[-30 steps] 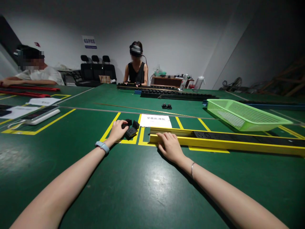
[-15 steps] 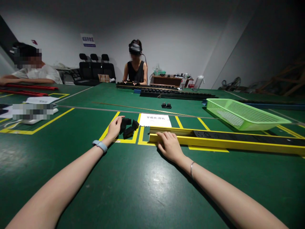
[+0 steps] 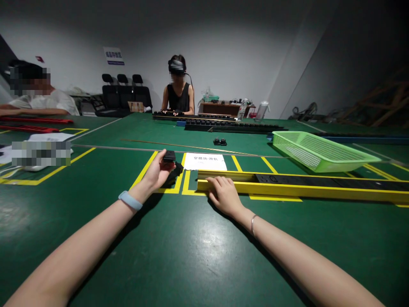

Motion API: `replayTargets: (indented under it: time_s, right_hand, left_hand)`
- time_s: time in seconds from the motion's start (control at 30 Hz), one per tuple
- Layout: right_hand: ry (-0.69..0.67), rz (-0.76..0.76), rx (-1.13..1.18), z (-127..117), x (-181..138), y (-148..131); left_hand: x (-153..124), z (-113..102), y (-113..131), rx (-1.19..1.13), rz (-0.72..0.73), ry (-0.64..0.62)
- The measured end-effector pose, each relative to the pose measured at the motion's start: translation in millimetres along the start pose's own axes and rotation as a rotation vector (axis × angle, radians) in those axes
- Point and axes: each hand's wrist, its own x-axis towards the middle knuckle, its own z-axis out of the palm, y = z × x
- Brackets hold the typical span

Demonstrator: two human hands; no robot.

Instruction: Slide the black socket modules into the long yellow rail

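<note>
My left hand (image 3: 157,171) is closed on a black block-shaped module (image 3: 169,156), lifted just off the table. Other black modules (image 3: 175,172) lie behind and below it, partly hidden by the fingers. My right hand (image 3: 224,194) grips the near wall of a long yellow rail (image 3: 287,192) close to its left end, fingers curled over the top edge. Inside the rail's channel sits a row of black modules (image 3: 297,182), running off to the right. The channel's left end shows bare metal. Between and beyond my hands lies a white paper label (image 3: 206,162) with printed characters.
A green plastic basket (image 3: 319,153) stands behind the rail. Two small black parts (image 3: 219,142) and a thin rod (image 3: 185,145) lie mid-table. Across the table a person (image 3: 178,91) works at long black rails (image 3: 233,125); another person (image 3: 41,100) sits left by red rails (image 3: 32,127).
My left hand has picked one black module up from the pile and tilted it upward. My right hand stays on the rail; the whole view has shifted slightly.
</note>
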Motion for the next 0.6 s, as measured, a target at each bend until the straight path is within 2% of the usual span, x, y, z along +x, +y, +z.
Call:
replayTargets:
  time_s: [0.17,0.2,0.27,0.37,0.5,0.6]
  right_hand:
    - [-0.004,0.009,-0.006,-2.4,-0.1,-1.7]
    - [-0.003,0.012,-0.008,-2.7,0.1,-2.5]
    - [0.001,0.018,-0.015,-2.8,0.6,-4.7]
    - [0.025,0.05,-0.027,-1.0,2.1,-9.0]
    - [0.052,0.075,-0.047,1.5,3.7,-12.6]
    - [0.043,0.063,-0.048,1.6,4.1,-11.7]
  left_hand:
    - [-30.8,18.1,-39.6,0.041,-0.087,-0.196]
    - [-34.1,17.7,-49.2,0.059,-0.108,-0.196]
    - [-37.6,14.4,-65.8,0.099,-0.061,-0.186]
    - [-36.3,10.3,-80.8,0.128,-0.038,-0.183]
    - [-24.7,15.7,-86.4,0.154,-0.014,-0.161]
    - [-13.6,22.3,-86.2,0.172,-0.053,-0.14]
